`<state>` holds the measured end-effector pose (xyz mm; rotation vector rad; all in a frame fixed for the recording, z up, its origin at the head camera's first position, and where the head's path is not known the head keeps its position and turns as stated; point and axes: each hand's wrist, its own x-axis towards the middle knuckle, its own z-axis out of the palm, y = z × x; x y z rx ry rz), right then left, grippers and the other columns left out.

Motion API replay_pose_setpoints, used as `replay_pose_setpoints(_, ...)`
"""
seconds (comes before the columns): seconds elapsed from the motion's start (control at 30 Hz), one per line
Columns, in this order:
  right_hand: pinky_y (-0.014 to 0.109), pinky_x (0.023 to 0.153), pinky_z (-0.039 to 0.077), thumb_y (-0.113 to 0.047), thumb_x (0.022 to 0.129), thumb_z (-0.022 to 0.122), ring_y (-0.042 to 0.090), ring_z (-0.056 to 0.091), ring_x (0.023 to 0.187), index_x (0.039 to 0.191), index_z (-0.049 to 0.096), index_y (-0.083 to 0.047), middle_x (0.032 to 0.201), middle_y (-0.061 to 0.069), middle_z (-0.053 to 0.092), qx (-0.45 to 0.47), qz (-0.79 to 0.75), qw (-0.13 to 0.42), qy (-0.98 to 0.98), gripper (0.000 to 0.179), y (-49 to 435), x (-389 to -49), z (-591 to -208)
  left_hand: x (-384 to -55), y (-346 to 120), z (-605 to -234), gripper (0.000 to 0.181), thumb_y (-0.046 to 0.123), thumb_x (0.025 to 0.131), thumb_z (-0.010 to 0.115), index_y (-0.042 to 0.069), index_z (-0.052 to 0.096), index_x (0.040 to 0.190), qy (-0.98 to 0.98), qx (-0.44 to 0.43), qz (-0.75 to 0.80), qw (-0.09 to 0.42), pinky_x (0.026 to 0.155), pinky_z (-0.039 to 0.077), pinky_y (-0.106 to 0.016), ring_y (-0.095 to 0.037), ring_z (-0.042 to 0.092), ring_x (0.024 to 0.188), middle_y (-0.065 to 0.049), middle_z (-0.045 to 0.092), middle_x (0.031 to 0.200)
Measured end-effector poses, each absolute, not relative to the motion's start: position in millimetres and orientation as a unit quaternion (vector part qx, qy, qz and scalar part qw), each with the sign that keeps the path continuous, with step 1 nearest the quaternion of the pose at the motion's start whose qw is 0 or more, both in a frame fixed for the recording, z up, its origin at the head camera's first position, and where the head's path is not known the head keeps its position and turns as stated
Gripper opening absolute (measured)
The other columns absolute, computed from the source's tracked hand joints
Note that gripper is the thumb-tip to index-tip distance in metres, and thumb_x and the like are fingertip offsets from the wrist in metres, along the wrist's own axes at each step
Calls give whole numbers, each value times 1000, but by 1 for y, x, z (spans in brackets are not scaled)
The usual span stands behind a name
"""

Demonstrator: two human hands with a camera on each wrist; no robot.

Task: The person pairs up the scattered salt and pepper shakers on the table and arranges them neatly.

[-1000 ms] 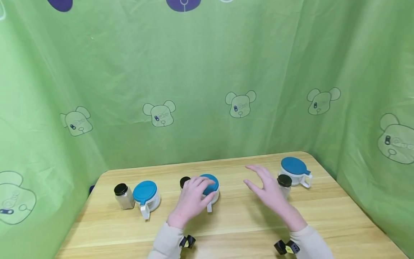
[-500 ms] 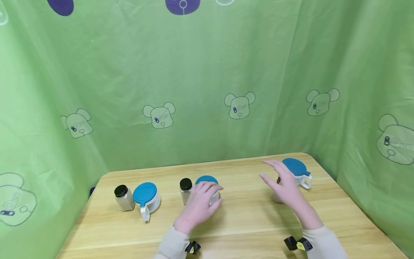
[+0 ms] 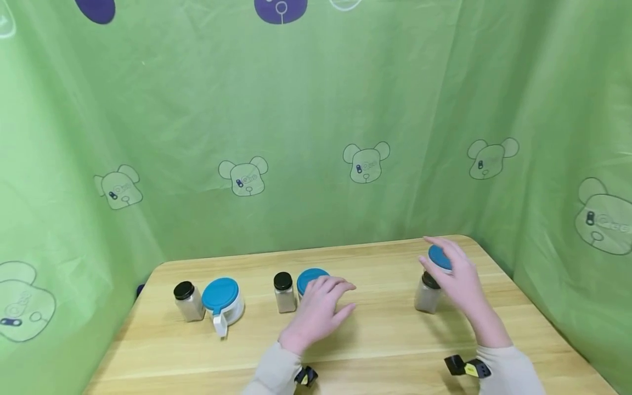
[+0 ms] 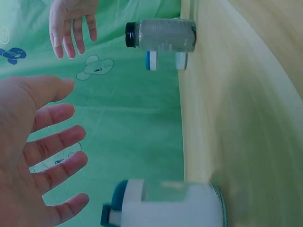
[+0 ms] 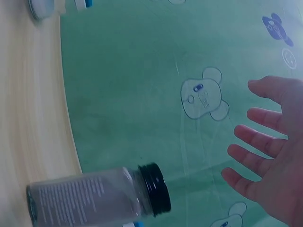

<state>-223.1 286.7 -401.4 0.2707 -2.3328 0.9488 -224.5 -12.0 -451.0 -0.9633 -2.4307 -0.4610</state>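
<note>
My left hand hovers over the table with spread fingers, holding nothing. It partly covers the middle blue-lidded seasoning pot; the pot's white side shows below that hand in the left wrist view. Left of this pot stands a black-capped spice jar. My right hand, fingers apart and holding nothing, is raised beside the right-hand spice jar and overlaps its cap in the head view. The same jar, clear with white print, fills the lower right wrist view. Behind it, another blue-lidded pot is mostly hidden.
A third spice jar and a blue-lidded pot with a white handle stand at the left of the wooden table. A green curtain with bear faces rises behind the table's back edge and along both sides.
Both hands have moved to the right. The middle spice jar has come into view from behind the left hand, while the right hand now covers more of the right-hand pot. The jars and pots stay put.
</note>
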Motion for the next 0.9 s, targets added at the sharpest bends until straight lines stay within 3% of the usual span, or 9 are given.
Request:
replay_pose_setpoints(0.2, 48, 86, 43, -21, 93, 66, 40, 52, 117, 134, 56, -9, 135, 21, 54, 84, 354, 297, -883, 44, 296, -222, -400, -227, 5, -446, 35, 45, 95, 58, 26, 60, 124, -887, -353, -177, 238, 99, 45, -37, -15, 56, 117, 7, 63, 125)
replay_pose_setpoints(0.3, 31, 94, 42, -23, 93, 65, 37, 51, 119, 135, 56, -11, 136, 20, 54, 78, 352, 299, -884, 45, 301, -222, -401, -228, 13, -444, 35, 44, 94, 60, 26, 60, 124, -887, -352, -183, 237, 99, 46, -38, -16, 56, 117, 6, 63, 125)
replay_pose_setpoints(0.43, 1, 90, 28, -22, 93, 66, 17, 49, 120, 134, 56, -9, 134, 19, 55, 80, 354, 313, -878, 44, 310, -223, -402, -229, 23, -443, 36, 44, 93, 61, 26, 61, 124, -886, -352, -186, 235, 100, 46, -38, -16, 56, 118, 7, 63, 125)
replay_pose_setpoints(0.53, -1, 88, 27, -22, 93, 66, 10, 47, 116, 134, 56, -8, 134, 19, 55, 77, 357, 317, -875, 45, 317, -224, -404, -230, 30, -442, 36, 45, 94, 59, 27, 60, 125, -889, -351, -186, 228, 100, 46, -39, -16, 56, 119, 8, 63, 126)
replay_pose_setpoints(0.73, 1, 85, 26, -24, 94, 65, 33, 49, 113, 136, 55, -10, 135, 21, 55, 60, 348, 314, -882, 46, 328, -227, -407, -231, 43, -440, 38, 49, 96, 54, 29, 58, 128, -899, -342, -191, 194, 104, 44, -40, -15, 54, 122, 9, 61, 130)
replay_pose_setpoints(0.9, 1, 83, 25, -27, 95, 63, 37, 49, 114, 138, 53, -8, 135, 21, 54, 38, 348, 306, -885, 48, 337, -230, -411, -233, 53, -438, 40, 52, 96, 51, 31, 56, 130, -902, -336, -208, 175, 103, 43, -39, -14, 51, 125, 10, 59, 133)
